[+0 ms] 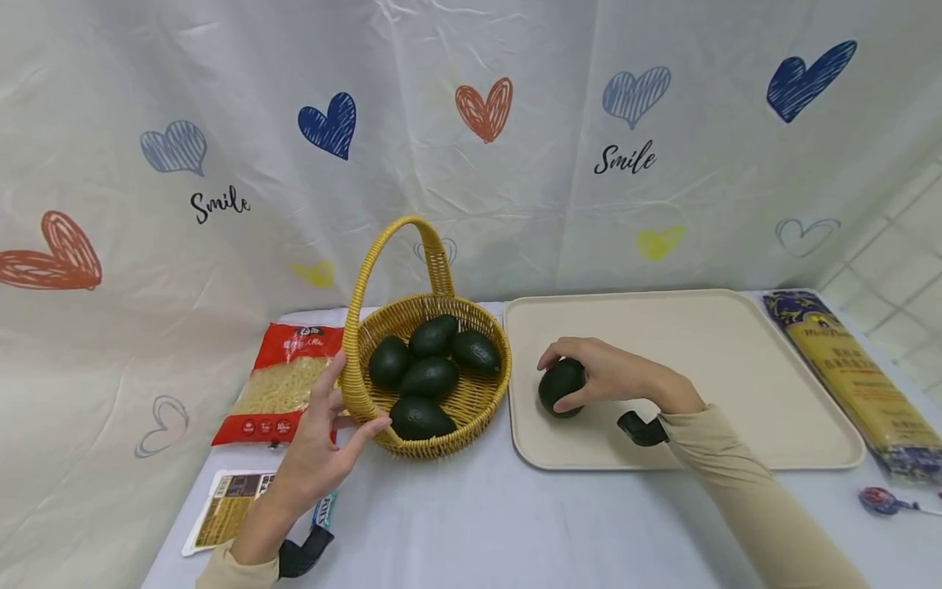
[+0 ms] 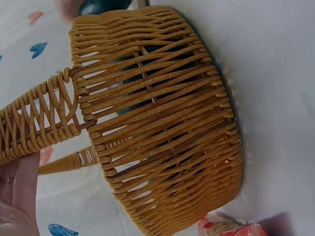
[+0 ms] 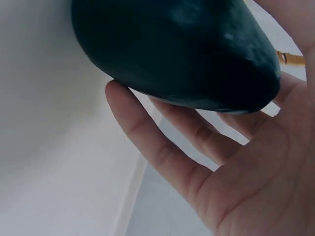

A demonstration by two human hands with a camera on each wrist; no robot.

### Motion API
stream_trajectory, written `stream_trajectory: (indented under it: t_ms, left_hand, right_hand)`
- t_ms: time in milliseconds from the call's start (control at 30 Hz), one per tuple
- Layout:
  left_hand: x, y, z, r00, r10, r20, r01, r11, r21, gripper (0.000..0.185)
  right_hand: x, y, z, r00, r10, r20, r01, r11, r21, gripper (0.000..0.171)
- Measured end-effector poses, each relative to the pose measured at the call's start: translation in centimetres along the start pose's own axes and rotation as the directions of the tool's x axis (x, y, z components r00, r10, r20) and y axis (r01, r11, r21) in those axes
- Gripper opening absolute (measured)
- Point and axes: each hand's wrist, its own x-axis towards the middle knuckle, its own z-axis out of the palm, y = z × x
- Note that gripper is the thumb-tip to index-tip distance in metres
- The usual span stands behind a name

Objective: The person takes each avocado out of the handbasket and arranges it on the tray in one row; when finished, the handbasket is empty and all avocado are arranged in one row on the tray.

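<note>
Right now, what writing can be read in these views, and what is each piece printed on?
"Smile": backdrop cloth, twice, in black script.
Red noodle bag: print too small to read.
Long pasta packet: gold lettering, blurred.
Flat label card: text illegible.
Avocado, basket, tray: no writing.

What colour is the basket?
Golden yellow woven wicker basket; the left wrist view shows it best.

Dark green avocado (image 1: 561, 384) on beige tray (image 1: 736, 343), near left edge
</note>
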Motion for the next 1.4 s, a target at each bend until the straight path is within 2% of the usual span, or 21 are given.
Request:
stream_trajectory:
  t_ms: [100,300,500,700,900,1100,1400]
  left_hand:
    - [-0.1,-0.1,0.0,1.0,0.009,0.004,-0.009,1.0,-0.009,0.115]
    - [-0.1,-0.3,0.0,0.999,0.035,0.004,-0.035,0.999,-0.024,0.093]
    - [-0.1,-0.2,-0.1,1.0,0.018,0.009,-0.018,1.0,-0.007,0.093]
    - [-0.2,-0.1,-0.2,1.0,0.004,0.009,-0.004,1.0,0.01,0.103]
    - [-0.2,-0.1,0.0,1.0,0.016,0.005,-0.016,1.0,-0.003,0.092]
    - [-0.3,-0.2,0.0,1.0,0.002,-0.001,-0.002,1.0,0.014,0.094]
    - [-0.2,-0.2,-0.2,1.0,0.009,0.009,-0.009,1.0,0.006,0.089]
  right_hand:
    - [0.3,0.1,0.5,1.0,0.009,-0.027,-0.008,0.999,0.031,0.055]
    - [0.9,0.5,1.3,0.993,0.062,-0.098,-0.053,0.994,0.095,0.063]
    - [1.0,0.6,1.7,0.989,0.069,-0.133,-0.056,0.994,0.098,0.053]
    - [1.2,0.7,1.9,0.987,0.081,-0.14,-0.064,0.99,0.126,0.048]
    - [1.1,0.9,2.0,0.988,0.085,-0.132,-0.071,0.992,0.108,0.06]
    - [1.2,0.9,1.9,0.986,0.103,-0.131,-0.091,0.992,0.092,0.071]
    - [1.5,1.4,1.8,0.98,0.168,-0.104,-0.153,0.978,0.139,0.079]
